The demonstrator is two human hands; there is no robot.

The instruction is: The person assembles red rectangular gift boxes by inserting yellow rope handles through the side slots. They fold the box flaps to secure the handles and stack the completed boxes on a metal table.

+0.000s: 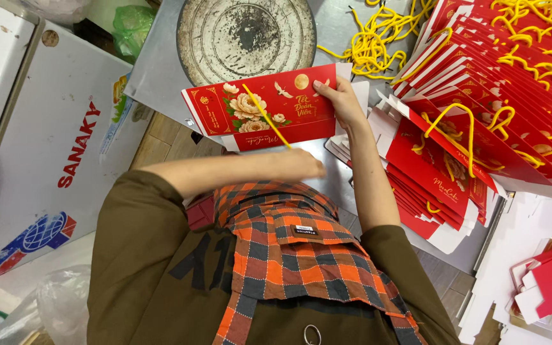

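- A person's own view looked down over a checked orange apron [289,255] to a grey metal worktop [154,76].
- The right hand [340,102], at about 12 o'clock, gripped the right edge of a flattened red paper gift bag [225,115] printed with flowers, thumb on the front and fingers behind, holding it just above the worktop.
- The left hand [301,165], near the centre, was blurred; it appeared to pinch the lower end of a single yellow cord [266,117] that lay slanting across the bag's face.
- That cord formed no handle loop on this bag, so this bag looked unfinished.
- At 2 o'clock, a long fanned stack of red bags [429,166] already carried looped yellow handles, suggesting many were done.
- At 1 o'clock, a tangle of loose yellow cords [375,45] lay unused.
- At 4 o'clock, more flat red and white card pieces [544,281] lay apart.
- A round worn metal disc [247,38] sat at 12 o'clock; a white chest freezer [39,147] stood at 9 o'clock.
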